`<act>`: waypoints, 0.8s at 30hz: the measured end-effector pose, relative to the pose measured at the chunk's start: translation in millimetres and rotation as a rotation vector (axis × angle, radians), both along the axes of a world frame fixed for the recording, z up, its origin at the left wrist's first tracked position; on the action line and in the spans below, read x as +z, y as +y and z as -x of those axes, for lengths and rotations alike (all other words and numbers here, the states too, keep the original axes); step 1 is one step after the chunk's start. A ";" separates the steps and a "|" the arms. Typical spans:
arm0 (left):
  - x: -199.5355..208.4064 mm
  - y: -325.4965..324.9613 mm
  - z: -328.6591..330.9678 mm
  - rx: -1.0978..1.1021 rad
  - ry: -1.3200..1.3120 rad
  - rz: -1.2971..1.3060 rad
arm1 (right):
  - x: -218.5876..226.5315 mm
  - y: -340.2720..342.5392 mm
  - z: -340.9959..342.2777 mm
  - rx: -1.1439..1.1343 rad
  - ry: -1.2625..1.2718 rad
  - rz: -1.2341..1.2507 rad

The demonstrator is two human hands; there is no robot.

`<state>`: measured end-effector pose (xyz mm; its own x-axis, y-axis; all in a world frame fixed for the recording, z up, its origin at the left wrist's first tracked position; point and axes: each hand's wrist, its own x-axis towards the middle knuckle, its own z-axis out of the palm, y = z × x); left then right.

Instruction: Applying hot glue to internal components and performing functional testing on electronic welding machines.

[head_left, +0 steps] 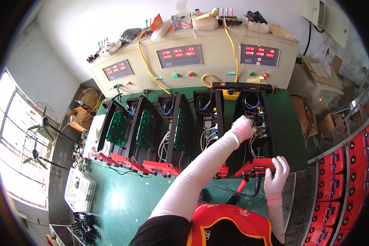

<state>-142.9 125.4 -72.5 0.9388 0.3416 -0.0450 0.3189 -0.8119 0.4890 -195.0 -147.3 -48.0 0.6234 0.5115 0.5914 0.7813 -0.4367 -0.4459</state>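
Observation:
Five-wide is the row of opened black machines with red front panels, and my hands are at the rightmost machine (pixel 270 135). Reaching inside it, my left hand (pixel 242 126), white-gloved, has its fingers closed among wires and small parts; what they hold is hidden. My right hand (pixel 276 180), also gloved, is beside the right end of that machine's red front panel (pixel 250 167), fingers apart and slightly bent. The panel carries a lit red display. A red plug (pixel 242 185) and a black cable (pixel 257 186) hang below it.
Behind stands a beige test console (pixel 217 61) with red digital readouts and yellow cables. Other opened machines, including one with a green circuit board (pixel 145 128), line the green bench (pixel 289 135). Red boxes (pixel 331 184) fill a rack at right; a white basket (pixel 80 189) stands at left.

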 end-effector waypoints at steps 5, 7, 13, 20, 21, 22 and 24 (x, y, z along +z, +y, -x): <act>-41.3 25.5 -13.8 -0.236 0.003 -0.249 | 3.8 8.0 3.4 0.016 0.004 0.007; -6.2 2.6 -5.9 -0.019 -0.046 0.008 | 0.6 0.1 -0.6 -0.016 0.003 0.016; 3.8 -1.9 1.2 0.026 -0.014 -0.013 | -1.4 0.8 -0.5 -0.004 0.004 0.006; -22.2 12.2 -10.6 -0.175 0.063 -0.267 | -1.1 3.4 0.5 0.010 0.008 0.002; -21.6 10.3 -10.3 -0.040 0.023 -0.142 | -1.0 3.7 0.6 0.011 0.007 0.002; -17.2 7.2 -9.5 0.091 -0.017 -0.016 | -1.3 3.2 0.3 0.011 0.010 -0.004; -9.5 5.4 -3.3 0.056 -0.052 0.021 | -1.8 2.3 -0.3 0.008 0.013 -0.011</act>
<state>-139.6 130.9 -82.0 0.9196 0.3929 -0.0047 0.3373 -0.7832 0.5224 -194.7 -145.0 -49.8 0.6273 0.5101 0.5884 0.7786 -0.4258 -0.4610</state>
